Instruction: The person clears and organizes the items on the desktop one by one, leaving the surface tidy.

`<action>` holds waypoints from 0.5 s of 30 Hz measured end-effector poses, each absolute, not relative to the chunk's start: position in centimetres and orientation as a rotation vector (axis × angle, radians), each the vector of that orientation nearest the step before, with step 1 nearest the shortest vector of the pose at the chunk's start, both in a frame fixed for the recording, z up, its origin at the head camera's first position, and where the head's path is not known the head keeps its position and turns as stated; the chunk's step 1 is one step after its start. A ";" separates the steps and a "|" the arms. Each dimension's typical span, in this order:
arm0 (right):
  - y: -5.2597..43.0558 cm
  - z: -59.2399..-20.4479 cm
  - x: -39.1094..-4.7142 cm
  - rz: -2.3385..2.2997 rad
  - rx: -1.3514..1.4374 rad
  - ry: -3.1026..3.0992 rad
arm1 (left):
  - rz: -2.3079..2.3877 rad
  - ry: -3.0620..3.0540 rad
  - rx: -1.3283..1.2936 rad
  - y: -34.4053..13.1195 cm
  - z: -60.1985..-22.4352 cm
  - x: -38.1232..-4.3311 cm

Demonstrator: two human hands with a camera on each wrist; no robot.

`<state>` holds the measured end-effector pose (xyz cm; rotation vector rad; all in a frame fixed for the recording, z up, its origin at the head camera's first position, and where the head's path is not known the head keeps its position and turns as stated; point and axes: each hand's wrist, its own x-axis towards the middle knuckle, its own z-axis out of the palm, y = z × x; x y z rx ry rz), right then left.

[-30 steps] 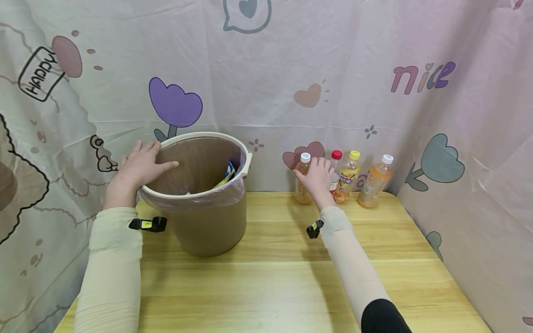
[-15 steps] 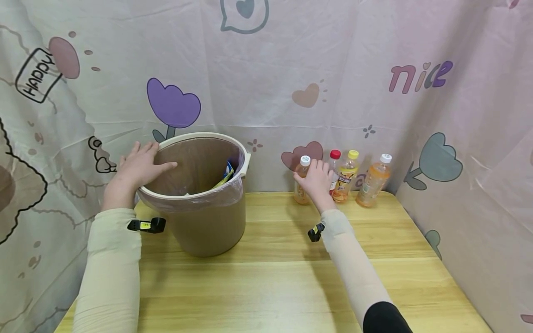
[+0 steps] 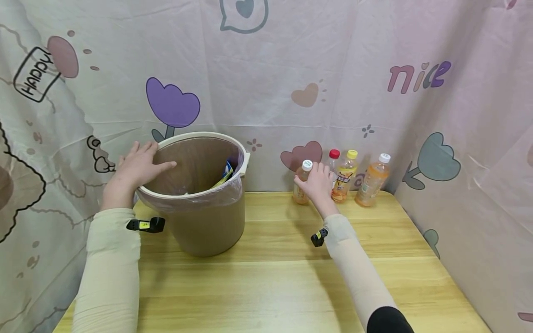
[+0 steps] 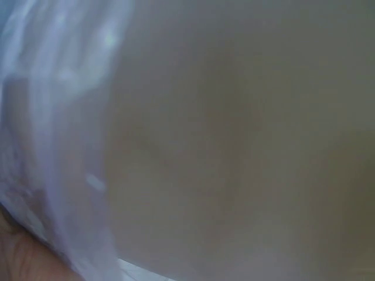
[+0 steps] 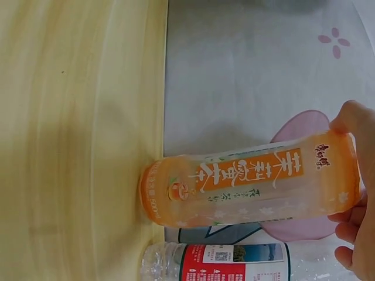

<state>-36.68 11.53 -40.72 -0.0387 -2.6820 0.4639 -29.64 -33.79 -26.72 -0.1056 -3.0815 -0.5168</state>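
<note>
My right hand point(image 3: 318, 185) grips the upper part of a plastic tea bottle point(image 5: 246, 181) with an orange label and a white cap. In the right wrist view, thumb and fingers lie on either side of its shoulder. The bottle leans slightly, its base close over the back of the table. My left hand point(image 3: 139, 166) rests on the rim of a brown trash bin point(image 3: 208, 226), fingers and thumb stretched out, the thumb over the opening. A clear bag point(image 4: 70, 140) lines the bin and folds over its rim; part of that hand shows at the corner of the left wrist view.
Right of the held bottle stand a red-capped bottle point(image 3: 334, 162), a yellow-capped bottle point(image 3: 345, 178) and another white-capped orange bottle point(image 3: 372, 182). Blue and yellow wrappers point(image 3: 226, 175) lie inside the bin. A printed curtain point(image 3: 258, 83) hangs behind the wooden table point(image 3: 270, 277).
The tea bottle has gone from upright to slightly tilted, its cap shifting right and down as my right hand moves with it. My left hand stays on the bin rim.
</note>
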 end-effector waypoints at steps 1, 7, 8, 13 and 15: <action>11.6 -40.8 -36.6 0.466 -0.033 -2.676 | -0.517 -3.080 -0.107 -33.8 -26.7 -29.6; 11.7 -41.4 -35.8 0.466 0.017 -2.628 | -0.514 -3.076 -0.114 -33.8 -26.7 -29.7; 11.8 -41.6 -35.7 0.464 0.025 -2.616 | -0.514 -3.077 -0.114 -33.8 -26.7 -29.7; 12.0 -42.1 -34.9 0.487 0.061 -2.569 | -0.513 -3.076 -0.116 -33.8 -26.8 -29.6; 12.1 -42.2 -34.4 0.511 0.067 -2.556 | -0.521 -3.072 -0.115 -33.8 -26.8 -29.6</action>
